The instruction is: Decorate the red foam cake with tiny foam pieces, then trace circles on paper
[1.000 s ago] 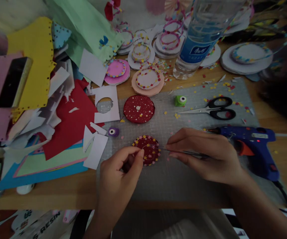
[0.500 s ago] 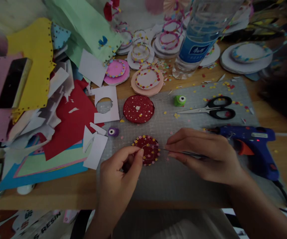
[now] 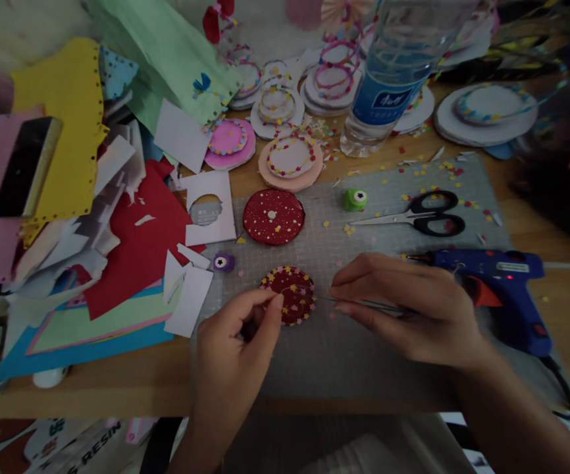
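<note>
A small red paper disc [image 3: 289, 294] rimmed with tiny yellow and pink stars lies on the grey cutting mat [image 3: 344, 355]. My left hand [image 3: 233, 352] is curled, its thumb and forefinger pinching the disc's left edge. My right hand [image 3: 408, 309] is closed around thin metal tweezers [image 3: 364, 303], whose tips point at the disc's right edge. A second red disc [image 3: 274, 216] with white specks and a white centre sits just beyond.
Blue glue gun [image 3: 497, 283] right of my right hand; black scissors [image 3: 423, 215], green punch [image 3: 355, 199], purple punch [image 3: 224, 263] on the mat. Water bottle [image 3: 388, 79] and decorated discs [image 3: 289, 158] at back. Paper scraps [image 3: 131, 243] piled left, with a phone [image 3: 25, 168].
Both hands and the tweezers stay at the star-rimmed disc; the view has only drifted slightly.
</note>
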{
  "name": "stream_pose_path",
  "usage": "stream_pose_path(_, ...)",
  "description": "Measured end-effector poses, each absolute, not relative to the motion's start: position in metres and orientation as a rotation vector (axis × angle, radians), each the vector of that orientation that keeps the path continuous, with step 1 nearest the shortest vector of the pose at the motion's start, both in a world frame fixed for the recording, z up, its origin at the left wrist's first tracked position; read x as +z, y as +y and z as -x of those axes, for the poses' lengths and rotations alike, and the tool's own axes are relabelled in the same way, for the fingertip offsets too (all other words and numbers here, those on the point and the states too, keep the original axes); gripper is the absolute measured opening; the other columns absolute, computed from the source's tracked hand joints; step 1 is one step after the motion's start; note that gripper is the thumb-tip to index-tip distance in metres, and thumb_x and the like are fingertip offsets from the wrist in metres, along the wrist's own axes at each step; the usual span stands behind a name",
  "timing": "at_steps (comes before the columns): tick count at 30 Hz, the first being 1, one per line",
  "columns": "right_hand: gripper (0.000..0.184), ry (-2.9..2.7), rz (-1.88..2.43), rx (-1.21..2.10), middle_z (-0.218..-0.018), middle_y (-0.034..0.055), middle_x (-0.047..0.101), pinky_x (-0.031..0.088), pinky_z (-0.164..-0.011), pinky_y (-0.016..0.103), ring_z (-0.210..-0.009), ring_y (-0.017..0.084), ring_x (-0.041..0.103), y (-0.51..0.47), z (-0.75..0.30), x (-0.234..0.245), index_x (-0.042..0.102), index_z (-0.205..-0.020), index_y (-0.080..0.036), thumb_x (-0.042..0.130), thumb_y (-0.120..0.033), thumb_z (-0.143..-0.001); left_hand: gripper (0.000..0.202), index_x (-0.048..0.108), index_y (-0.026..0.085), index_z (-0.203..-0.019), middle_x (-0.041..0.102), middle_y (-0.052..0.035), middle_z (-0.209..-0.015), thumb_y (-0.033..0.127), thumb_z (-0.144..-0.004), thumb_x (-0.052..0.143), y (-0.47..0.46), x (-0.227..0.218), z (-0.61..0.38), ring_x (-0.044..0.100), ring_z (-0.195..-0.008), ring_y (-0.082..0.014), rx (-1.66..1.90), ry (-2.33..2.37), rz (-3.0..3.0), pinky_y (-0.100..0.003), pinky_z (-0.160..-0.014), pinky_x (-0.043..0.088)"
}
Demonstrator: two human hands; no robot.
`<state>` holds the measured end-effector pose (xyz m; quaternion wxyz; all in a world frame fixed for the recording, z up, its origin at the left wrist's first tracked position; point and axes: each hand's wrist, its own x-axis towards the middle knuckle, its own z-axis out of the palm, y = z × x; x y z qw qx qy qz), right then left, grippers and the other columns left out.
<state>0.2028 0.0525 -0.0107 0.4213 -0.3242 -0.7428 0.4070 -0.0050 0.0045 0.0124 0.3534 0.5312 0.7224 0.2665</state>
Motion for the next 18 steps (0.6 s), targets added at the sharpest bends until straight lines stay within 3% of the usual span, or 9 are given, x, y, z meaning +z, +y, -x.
stream_pose_path(6, 0.024, -1.725, 0.905, 1.018, -0.084, 0.0003, 0.071, 0.054, -0.069, 0.034, -0.076, 0.019, 0.067, 0.046, -0.207, -0.014, 0.068, -0.097, -0.028, 0.069, -0.008, -0.083, 0.012, 0.075, 0.022, -0.085, 0.065, 0.0049, -0.059, 0.030, -0.087, 0.066, 0.004, 0.009, 0.004, 0.057, -0.050, -0.0097, 0.711, 1.864, -1.377, -0.019, -0.049, 0.048)
stream_pose_path(11, 0.019, -1.404, 1.056, 0.995, -0.080, 0.0003, 0.067, 0.052, -0.058, 0.031, -0.069, 0.018, 0.064, 0.041, -0.205, -0.014, 0.059, -0.097, -0.029, 0.068, -0.017, -0.085, 0.018, 0.072, 0.021, -0.083, 0.062, 0.0039, -0.060, 0.034, -0.090, 0.061, 0.005, 0.013, 0.009, 0.056, -0.051, -0.0100, 0.722, 1.866, -1.432, -0.019, -0.049, 0.045)
stream_pose_path(14, 0.015, -1.301, 1.104, 0.934, -0.074, -0.0004, 0.065, 0.050, -0.052, 0.029, -0.062, 0.017, 0.061, 0.041, -0.204, -0.012, 0.055, -0.090, -0.028, 0.068, -0.023, -0.086, 0.020, 0.072, 0.022, -0.082, 0.062, 0.0030, -0.062, 0.034, -0.090, 0.059, 0.006, 0.031, 0.021, 0.056, -0.055, -0.0114, 0.887, 1.945, -1.443, -0.021, -0.053, 0.047)
stream_pose_path(18, 0.017, -1.235, 1.132, 0.813, -0.077, -0.0003, 0.065, 0.052, -0.056, 0.027, -0.064, 0.015, 0.062, 0.036, -0.209, -0.011, 0.056, -0.090, -0.024, 0.072, -0.025, -0.084, 0.020, 0.065, 0.023, -0.077, 0.060, 0.0029, -0.071, 0.035, -0.090, 0.057, 0.003, 0.073, 0.033, 0.055, -0.066, -0.0135, 1.293, 2.119, -1.337, -0.026, -0.062, 0.048)
